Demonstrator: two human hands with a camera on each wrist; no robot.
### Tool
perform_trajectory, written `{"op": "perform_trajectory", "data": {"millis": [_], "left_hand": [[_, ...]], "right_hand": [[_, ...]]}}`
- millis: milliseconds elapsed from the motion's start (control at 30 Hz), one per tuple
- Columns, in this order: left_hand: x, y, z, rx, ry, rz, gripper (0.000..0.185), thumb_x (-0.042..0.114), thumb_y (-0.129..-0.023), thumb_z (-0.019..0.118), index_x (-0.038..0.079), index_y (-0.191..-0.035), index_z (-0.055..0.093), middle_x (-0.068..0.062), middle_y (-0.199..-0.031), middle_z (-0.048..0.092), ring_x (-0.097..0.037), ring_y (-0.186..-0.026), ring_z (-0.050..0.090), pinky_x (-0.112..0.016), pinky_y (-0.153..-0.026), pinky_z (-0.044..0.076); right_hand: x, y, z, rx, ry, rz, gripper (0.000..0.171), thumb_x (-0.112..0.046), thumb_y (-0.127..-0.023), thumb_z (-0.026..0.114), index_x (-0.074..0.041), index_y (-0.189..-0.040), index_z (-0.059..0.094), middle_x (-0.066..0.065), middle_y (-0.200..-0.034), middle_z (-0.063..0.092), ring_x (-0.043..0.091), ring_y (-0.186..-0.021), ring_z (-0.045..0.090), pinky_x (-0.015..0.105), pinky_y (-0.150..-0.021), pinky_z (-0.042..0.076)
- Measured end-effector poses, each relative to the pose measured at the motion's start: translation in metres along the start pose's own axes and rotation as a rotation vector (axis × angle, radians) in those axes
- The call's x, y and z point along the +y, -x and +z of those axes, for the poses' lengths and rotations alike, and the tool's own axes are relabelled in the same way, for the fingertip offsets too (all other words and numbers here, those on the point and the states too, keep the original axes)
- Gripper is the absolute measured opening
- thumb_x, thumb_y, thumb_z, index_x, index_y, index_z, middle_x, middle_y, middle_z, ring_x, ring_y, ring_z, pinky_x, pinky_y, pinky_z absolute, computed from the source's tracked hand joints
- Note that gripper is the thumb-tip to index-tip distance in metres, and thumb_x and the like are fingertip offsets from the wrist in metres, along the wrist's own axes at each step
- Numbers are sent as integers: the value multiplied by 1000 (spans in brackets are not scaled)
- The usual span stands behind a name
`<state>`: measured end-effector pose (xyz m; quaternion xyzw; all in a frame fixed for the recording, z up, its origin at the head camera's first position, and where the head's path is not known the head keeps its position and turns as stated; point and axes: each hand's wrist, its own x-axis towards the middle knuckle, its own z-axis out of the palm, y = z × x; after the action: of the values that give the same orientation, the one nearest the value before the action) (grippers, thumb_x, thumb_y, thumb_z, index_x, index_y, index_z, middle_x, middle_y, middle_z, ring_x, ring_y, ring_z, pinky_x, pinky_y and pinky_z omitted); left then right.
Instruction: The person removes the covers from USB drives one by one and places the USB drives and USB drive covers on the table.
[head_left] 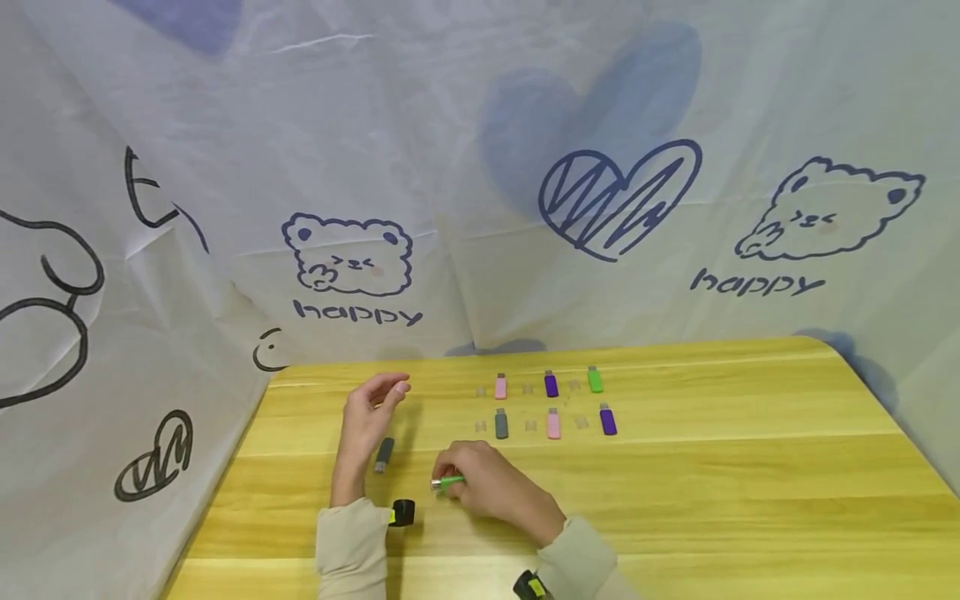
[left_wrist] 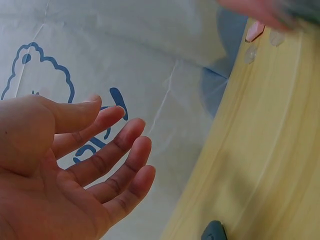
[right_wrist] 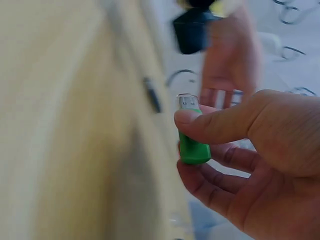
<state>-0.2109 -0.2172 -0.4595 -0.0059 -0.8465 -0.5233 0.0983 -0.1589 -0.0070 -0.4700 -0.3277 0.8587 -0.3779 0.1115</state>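
Note:
My right hand (head_left: 491, 487) pinches a green USB stick (right_wrist: 194, 147) between thumb and fingers, its metal plug pointing left in the head view. Raised over the left part of the table, my left hand (head_left: 372, 417) holds nothing; its fingers are loosely bent and spread in the left wrist view. A dark grey USB stick (head_left: 385, 455) lies on the table just right of the left wrist, metal end toward me. Farther back and to the right, two rows of USB sticks lie on the wood, among them a grey one (head_left: 502, 424) and a pink one (head_left: 553, 423).
The back row has a pink stick (head_left: 501, 387), a purple stick (head_left: 551, 384) and a green stick (head_left: 596, 380). Another purple stick (head_left: 607, 420) ends the front row. Small clear pieces (head_left: 531, 426) lie between them. A printed cloth (head_left: 480, 183) hangs behind the wooden table (head_left: 750, 483).

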Motion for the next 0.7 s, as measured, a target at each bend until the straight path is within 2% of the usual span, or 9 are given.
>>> {"op": "perform_trajectory", "data": {"millis": [233,500,700], "left_hand": [[9,1,8,-54,93,49,24,10,-103,64,-5,-120,70,-20,-114,72,-42,-105,67,-31,-88,57],[25,4,23,-130,126,96,21,9,-102,64,-3,-118,72,-17,-113,72,-37,-102,69,-26,-88,56],[33,5,35,-194,148,137,19,8,-102,64,-3,-116,73,-16,-113,73,-35,-104,69,-28,-89,56]], "right_hand": [[-6,5,-34,107,-96,-2,14,-2,-92,76,-15,-97,76,-8,-92,71,4,-81,62,22,-75,55],[5,14,-54,269,-108,-5,14,1,-92,74,-10,-100,75,1,-96,73,14,-86,66,25,-73,56],[12,20,-60,372,-233,46,17,2,-94,73,-11,-105,75,0,-104,73,17,-93,69,33,-81,60]]}}
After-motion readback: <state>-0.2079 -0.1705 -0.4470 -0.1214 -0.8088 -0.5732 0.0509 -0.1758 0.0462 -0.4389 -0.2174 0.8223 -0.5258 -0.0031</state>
